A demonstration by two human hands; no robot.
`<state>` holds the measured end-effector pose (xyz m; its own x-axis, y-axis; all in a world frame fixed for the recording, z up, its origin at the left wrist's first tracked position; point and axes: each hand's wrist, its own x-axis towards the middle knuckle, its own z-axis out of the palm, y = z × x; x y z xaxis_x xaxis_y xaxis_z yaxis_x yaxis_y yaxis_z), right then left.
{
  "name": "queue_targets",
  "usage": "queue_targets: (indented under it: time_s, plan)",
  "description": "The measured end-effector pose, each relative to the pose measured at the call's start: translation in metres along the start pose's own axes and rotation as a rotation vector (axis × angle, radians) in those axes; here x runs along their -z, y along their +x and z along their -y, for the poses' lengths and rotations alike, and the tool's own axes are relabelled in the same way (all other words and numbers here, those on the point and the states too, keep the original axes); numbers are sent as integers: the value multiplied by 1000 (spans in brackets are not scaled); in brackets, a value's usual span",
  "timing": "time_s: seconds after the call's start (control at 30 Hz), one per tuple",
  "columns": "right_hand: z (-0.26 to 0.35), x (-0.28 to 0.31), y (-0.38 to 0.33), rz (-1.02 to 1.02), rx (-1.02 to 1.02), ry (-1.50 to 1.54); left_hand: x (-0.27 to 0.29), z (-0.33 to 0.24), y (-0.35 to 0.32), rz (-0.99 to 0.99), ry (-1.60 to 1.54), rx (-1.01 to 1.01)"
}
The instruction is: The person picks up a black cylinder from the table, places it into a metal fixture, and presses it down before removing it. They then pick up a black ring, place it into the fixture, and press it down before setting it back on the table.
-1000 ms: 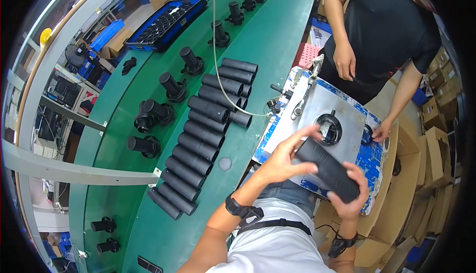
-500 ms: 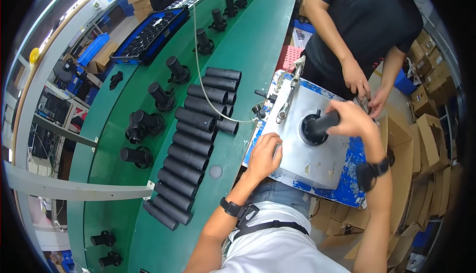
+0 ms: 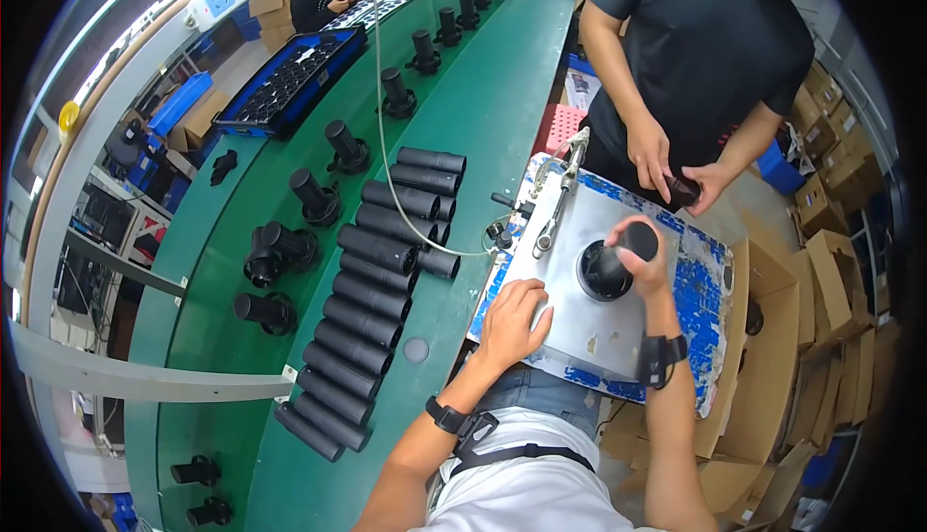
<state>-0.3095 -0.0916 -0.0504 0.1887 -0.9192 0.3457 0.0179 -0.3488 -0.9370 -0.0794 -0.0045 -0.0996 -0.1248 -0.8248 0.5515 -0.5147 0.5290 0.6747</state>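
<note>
My right hand [image 3: 651,271] is wrapped round a black tube [image 3: 638,238] with a closed round end, above a metal-topped box [image 3: 570,329]. The tube's lower end is at a round black fitting [image 3: 597,286] on that box; the hand and motion blur hide how they meet. Resting on the box's near left corner, my left hand [image 3: 517,320] is open, with its fingers slightly bent and nothing in them. Near the far end of the box are a metal lever clamp [image 3: 558,209] and small pneumatic fittings [image 3: 502,236].
Several black tubes [image 3: 362,337] lie in a row on the green conveyor [image 3: 502,98] to my left. Beyond them stand black tubes with wide collars [image 3: 314,197]. Opposite me, a co-worker holds a dark part [image 3: 683,191]. Cardboard boxes [image 3: 772,339] are at right.
My right hand has swung left and nearer, turning the tube so its closed end faces up. My left hand stays on the box. The co-worker's hands have shifted left, showing a dark part.
</note>
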Motion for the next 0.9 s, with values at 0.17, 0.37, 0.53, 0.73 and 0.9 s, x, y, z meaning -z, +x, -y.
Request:
queue_targets:
  time_s: [0.17, 0.37, 0.53, 0.73, 0.9]
  plan:
    - [-2, -71, -15, -736, 165, -448, -2, -1, -4, -80, -58, 49]
    - [-5, -23, -9, -162, 23, -158, -1, 3, -9, -80, -92, 105]
    - [8, -34, 2, -203, -73, -132, 2, 6, -6, -102, -62, 85]
    - [-20, -35, -13, -413, 118, -202, 7, 19, 29, -194, -310, 228]
    - [-8, -10, -3, -68, 53, -8, 14, 74, 120, -60, -95, 175]
